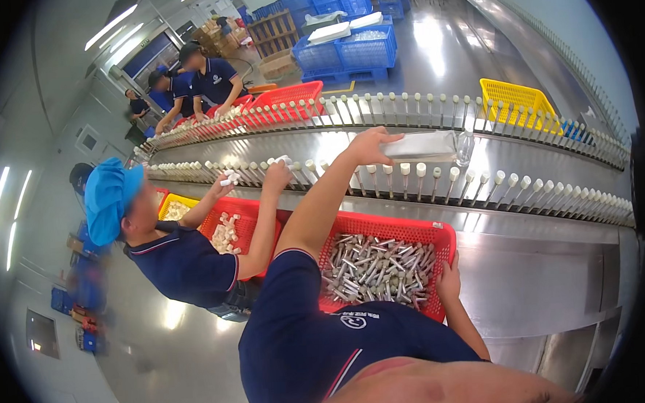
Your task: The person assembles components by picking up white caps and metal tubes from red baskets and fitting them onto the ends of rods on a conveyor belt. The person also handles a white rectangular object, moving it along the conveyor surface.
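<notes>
My left hand [368, 146] reaches over the near row of pegs. Its fingers and thumb close at the left end of a silvery, see-through box-shaped piece [420, 147]. A clear, rounded part [465, 149] stands at that piece's right end; whether they are joined I cannot tell. Against my front is a red basket [447, 240], heaped with short silvery metal tubes [377, 268]. On its right side my right hand [448, 279] grips the wall near the rim. Beyond it, pegs with white caps [405, 169] stand upright in a curving row.
At my left a co-worker in a blue cap [111, 198] handles white caps over a red basket [247, 218]. A second peg row [405, 99] runs behind, with a yellow basket [518, 100] past it. Other people work at far left. Blue crates [358, 54] are stacked at the back.
</notes>
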A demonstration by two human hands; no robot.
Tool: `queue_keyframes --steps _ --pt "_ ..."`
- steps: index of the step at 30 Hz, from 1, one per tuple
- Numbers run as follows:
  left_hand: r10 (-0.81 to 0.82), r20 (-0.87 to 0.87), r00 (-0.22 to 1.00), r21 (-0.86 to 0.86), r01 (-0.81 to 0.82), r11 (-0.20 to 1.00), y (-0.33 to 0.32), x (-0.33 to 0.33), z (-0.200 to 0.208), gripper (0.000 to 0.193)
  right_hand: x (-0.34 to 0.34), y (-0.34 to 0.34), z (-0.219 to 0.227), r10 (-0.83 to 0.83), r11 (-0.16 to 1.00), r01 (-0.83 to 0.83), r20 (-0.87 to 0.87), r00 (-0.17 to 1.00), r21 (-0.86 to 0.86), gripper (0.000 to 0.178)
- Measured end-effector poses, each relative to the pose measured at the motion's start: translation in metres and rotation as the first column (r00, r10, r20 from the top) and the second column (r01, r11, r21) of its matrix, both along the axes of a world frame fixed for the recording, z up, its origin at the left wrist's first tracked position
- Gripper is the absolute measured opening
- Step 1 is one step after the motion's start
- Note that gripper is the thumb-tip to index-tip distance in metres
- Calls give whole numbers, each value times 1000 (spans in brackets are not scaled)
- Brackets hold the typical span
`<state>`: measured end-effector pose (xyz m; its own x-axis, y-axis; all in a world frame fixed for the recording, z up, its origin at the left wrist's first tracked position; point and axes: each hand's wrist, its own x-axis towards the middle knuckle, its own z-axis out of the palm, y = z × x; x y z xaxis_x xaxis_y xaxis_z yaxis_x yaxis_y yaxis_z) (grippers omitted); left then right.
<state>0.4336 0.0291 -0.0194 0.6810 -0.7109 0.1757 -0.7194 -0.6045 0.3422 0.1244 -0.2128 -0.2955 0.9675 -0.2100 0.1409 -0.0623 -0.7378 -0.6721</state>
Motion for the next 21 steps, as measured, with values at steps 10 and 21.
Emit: queue_keyframes --steps 10,21 --pt "60 -8 998 160 -58 985 7 6 -14 77 -1 3 14 -11 998 5 -105 994 -60 37" --pt "40 0 999 86 -40 996 23 20 -59 81 4 4 8 -3 999 -2 -119 993 -44 40"
